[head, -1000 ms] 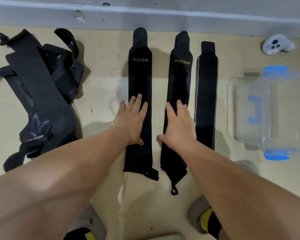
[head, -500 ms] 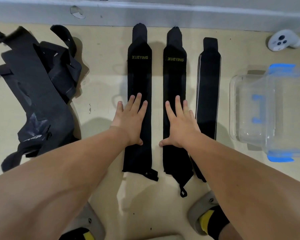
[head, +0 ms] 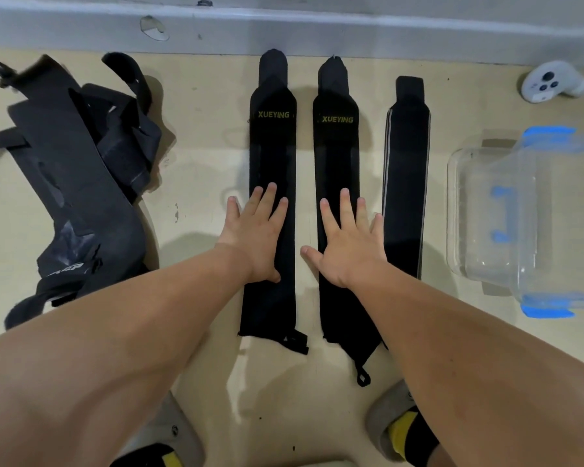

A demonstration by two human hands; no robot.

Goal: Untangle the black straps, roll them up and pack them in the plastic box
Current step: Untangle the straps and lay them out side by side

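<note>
Three black straps lie flat and parallel on the beige floor. My left hand (head: pixel 257 237) presses flat on the left strap (head: pixel 272 146), which reads XUEYING. Flat on the middle strap (head: pixel 338 153), also marked XUEYING, rests my right hand (head: pixel 348 244) with its fingers spread. The third strap (head: pixel 406 163), edged with grey lines, lies just right of that hand. A tangled heap of black straps (head: pixel 78 183) sits at the left. At the right stands the clear plastic box (head: pixel 479 214) with blue clips.
A grey wall base (head: pixel 317 32) runs along the far edge, close to the straps' tips. A white controller (head: pixel 550 83) lies at the far right corner. My two feet (head: pixel 402 429) in grey slippers are at the bottom of the view.
The middle strap has been turned from a slant to lie straight, parallel to the left one. My right hand slid with it and has spread out; my left hand has stayed put.
</note>
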